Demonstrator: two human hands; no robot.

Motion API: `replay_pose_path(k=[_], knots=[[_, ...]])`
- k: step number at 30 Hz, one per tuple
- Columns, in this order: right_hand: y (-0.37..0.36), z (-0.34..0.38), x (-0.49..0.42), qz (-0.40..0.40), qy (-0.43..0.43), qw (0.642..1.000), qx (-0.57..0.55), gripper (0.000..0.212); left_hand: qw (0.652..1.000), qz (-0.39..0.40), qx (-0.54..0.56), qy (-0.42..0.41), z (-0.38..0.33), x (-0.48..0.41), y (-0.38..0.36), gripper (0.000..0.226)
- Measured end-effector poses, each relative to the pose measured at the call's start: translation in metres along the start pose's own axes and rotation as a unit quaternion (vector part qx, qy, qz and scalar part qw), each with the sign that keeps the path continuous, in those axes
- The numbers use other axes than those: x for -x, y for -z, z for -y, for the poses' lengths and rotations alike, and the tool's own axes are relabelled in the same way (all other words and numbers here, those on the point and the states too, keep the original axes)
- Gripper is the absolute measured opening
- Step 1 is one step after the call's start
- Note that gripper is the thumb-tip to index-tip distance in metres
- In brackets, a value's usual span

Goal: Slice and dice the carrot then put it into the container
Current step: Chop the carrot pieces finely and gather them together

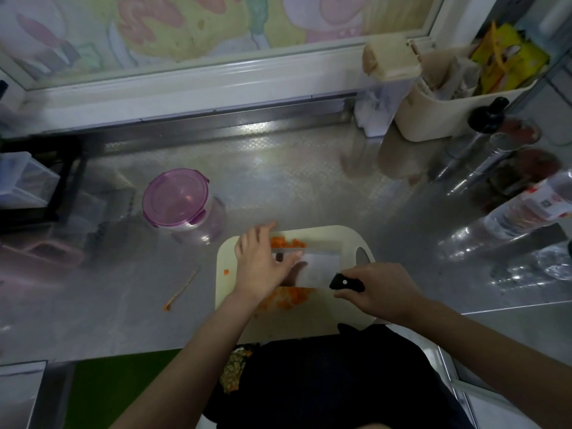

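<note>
Two heaps of diced carrot (288,243) lie on the chopping board (346,239), one at its far edge and one towards its near edge. The cleaver (318,267) lies between them, its long side running left to right. The right hand (387,295) is wrapped round the black handle. The left hand (263,264) lies flat over the blade's left end, fingers straight and a little spread, tips by the far heap. The container (185,209) stands on the bench (294,181) just off the board's far left corner, purple lid (175,198) on. The left hand is nearer to it, I'd say.
</note>
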State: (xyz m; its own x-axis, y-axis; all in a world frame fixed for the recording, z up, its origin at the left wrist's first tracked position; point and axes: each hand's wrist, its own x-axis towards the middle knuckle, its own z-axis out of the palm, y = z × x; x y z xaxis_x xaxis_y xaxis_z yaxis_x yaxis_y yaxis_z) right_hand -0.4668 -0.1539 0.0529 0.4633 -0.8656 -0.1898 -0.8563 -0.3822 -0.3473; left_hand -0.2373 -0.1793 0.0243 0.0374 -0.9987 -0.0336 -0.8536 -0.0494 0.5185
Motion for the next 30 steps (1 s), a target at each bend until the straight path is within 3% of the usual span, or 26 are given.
replay_pose_path(k=[4,8,14,21,26,28,30], knots=[[-0.002,0.0,0.002,-0.033,0.013,0.999,-0.019,0.04,0.999,0.008,-0.049,0.02,-0.011,-0.002,-0.01,0.08],[-0.002,-0.001,0.004,-0.048,0.016,0.998,-0.033,0.042,0.998,-0.04,-0.036,0.039,-0.006,-0.008,-0.012,0.07],[-0.004,0.003,0.004,-0.121,0.011,0.992,-0.021,0.02,0.995,-0.084,-0.039,0.036,0.008,-0.014,-0.012,0.059],[-0.002,-0.003,0.012,-0.123,0.011,0.992,-0.034,0.018,0.992,-0.096,-0.04,0.078,0.026,-0.016,-0.004,0.059],[-0.001,-0.019,0.023,-0.123,-0.049,0.991,-0.031,0.008,0.98,-0.14,-0.021,0.139,0.043,-0.016,0.008,0.03],[-0.001,-0.025,0.024,-0.092,-0.093,0.991,-0.032,0.008,0.981,-0.148,-0.015,0.128,0.046,-0.015,0.008,0.017],[-0.001,-0.028,0.023,-0.058,-0.135,0.989,-0.034,0.011,0.985,-0.133,-0.021,0.105,0.046,-0.012,0.002,0.021]])
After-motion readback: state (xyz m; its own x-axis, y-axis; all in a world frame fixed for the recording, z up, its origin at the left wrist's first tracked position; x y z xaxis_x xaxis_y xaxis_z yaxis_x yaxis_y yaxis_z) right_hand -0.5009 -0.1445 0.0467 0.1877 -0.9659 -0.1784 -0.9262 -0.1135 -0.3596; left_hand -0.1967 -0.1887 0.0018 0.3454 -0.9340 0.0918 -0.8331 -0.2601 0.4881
